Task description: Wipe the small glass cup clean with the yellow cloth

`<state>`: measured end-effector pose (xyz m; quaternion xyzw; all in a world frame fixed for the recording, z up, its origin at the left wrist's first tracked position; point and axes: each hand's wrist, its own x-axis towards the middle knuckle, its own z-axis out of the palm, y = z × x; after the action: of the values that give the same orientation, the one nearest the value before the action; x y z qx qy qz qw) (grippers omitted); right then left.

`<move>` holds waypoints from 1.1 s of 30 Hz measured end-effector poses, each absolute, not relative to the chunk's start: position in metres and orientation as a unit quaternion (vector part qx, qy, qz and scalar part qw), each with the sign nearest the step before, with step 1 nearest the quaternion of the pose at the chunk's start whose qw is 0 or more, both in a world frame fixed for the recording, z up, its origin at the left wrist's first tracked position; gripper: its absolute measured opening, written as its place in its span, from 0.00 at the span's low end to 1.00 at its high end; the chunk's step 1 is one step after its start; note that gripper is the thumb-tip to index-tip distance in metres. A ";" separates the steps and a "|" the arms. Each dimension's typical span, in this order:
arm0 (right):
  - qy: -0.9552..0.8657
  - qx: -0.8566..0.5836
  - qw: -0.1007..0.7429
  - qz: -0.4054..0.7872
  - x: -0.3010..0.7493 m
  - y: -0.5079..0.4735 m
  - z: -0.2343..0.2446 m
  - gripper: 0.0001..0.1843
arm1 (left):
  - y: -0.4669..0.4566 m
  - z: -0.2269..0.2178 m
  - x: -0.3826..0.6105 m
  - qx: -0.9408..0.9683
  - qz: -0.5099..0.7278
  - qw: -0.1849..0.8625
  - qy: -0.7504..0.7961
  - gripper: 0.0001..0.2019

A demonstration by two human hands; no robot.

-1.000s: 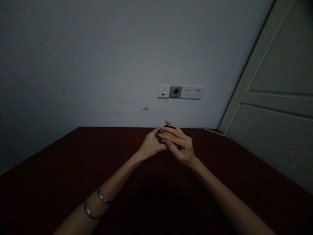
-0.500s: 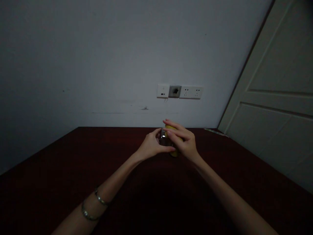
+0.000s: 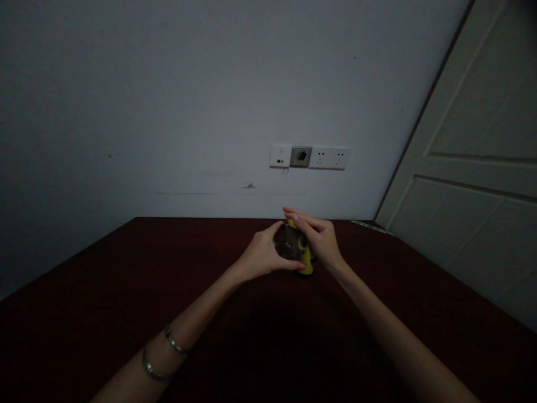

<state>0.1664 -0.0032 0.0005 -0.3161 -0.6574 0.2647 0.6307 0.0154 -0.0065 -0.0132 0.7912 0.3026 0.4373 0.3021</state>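
Both my hands meet over the far middle of a dark red table. My left hand is curled round a small dark, shiny object that I cannot name in the dim light. My right hand grips a yellow cloth-like piece pressed against that object from the right, its fingers laid over the top. Two bracelets circle my left forearm.
A white wall stands behind the table with a row of sockets and a switch. A pale panelled door runs along the right. A thin flat strip lies at the table's far right corner.
The hands have shifted slightly right and turned the object. More of the dark shiny part now faces me, and the yellow piece has dropped lower on the right.
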 end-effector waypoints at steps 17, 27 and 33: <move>-0.608 -0.323 0.672 0.273 0.161 -0.013 0.007 0.13 | -0.010 -0.001 0.016 0.727 0.432 0.466 0.262 0.35; -0.784 -0.271 0.532 0.171 0.170 -0.012 -0.007 0.51 | 0.003 -0.002 0.001 0.652 0.359 0.608 0.275 0.25; -0.789 -0.294 0.511 0.176 0.171 -0.012 -0.007 0.49 | 0.006 -0.006 -0.003 0.660 0.314 0.629 0.265 0.26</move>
<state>0.1707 -0.0117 -0.0074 -0.2935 -0.7888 0.1758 0.5107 -0.0035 0.0065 -0.0058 0.6596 0.2646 0.3141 0.6295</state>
